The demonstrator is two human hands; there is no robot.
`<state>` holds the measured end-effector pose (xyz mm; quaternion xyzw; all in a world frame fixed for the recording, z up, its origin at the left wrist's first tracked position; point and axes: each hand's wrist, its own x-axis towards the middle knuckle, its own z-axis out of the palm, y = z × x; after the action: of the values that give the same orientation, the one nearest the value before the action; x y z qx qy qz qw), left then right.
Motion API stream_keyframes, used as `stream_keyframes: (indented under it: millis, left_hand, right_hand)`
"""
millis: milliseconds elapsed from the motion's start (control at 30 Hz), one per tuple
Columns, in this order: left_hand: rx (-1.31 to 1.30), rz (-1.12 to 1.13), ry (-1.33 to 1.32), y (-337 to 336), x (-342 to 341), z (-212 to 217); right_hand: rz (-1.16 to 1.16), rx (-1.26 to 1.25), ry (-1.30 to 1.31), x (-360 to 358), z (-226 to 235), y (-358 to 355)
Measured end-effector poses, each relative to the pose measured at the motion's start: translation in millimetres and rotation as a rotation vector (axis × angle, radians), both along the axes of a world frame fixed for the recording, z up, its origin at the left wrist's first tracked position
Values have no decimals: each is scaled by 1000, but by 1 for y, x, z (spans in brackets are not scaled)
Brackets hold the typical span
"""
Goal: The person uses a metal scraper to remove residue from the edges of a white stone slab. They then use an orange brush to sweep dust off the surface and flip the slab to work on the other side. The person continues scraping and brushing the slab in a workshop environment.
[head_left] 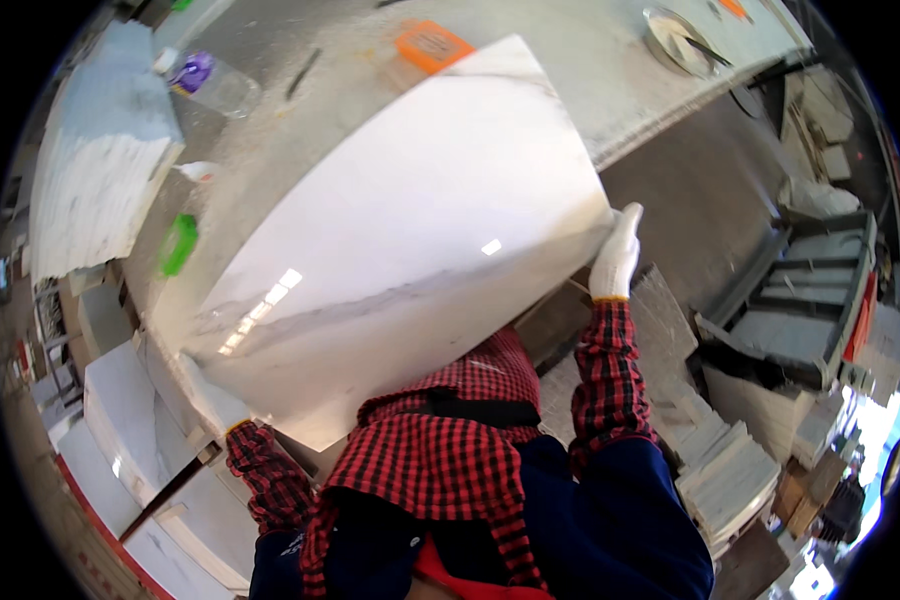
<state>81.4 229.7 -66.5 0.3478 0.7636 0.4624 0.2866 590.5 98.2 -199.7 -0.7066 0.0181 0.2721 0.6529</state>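
A large, glossy white marble slab (420, 190) with grey veins stretches across the middle, its polished face catching bright reflections. My right hand (615, 255), in a white glove, grips the slab's right edge with the thumb along the rim and the other fingers out of sight. At the lower left edge, my left hand (210, 393), also gloved, holds the slab, its fingers partly lost against the pale stone. The slab's far part lies over the worktable (560, 50), while its near edge comes close to my checked apron (430, 430).
On the worktable are an orange plastic box (431, 46), a clear bottle (215, 85), a green object (179, 245) and a bowl of pale paste (678, 43). Stacked slabs (105, 160) stand left; more white slabs (135, 410) lean lower left. A metal frame (805, 295) stands right.
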Motion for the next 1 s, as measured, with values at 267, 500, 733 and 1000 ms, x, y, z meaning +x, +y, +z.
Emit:
stream_keyframes:
  millis: [267,500,733,1000]
  left_hand:
    - [211,85,-10,-22,-23,16]
    - [229,97,-103,-55,-36,36]
    - [244,140,-244,-94,-78,34]
    - [210,209,-251,-150,-141,41]
  right_hand:
    - [-33,-19,131,-12,-16,-8]
    - [-71,-5,199,-27,0,-6]
    - [71,48,83,-36,0,-22]
    - [123,108,42,-94,31,-48]
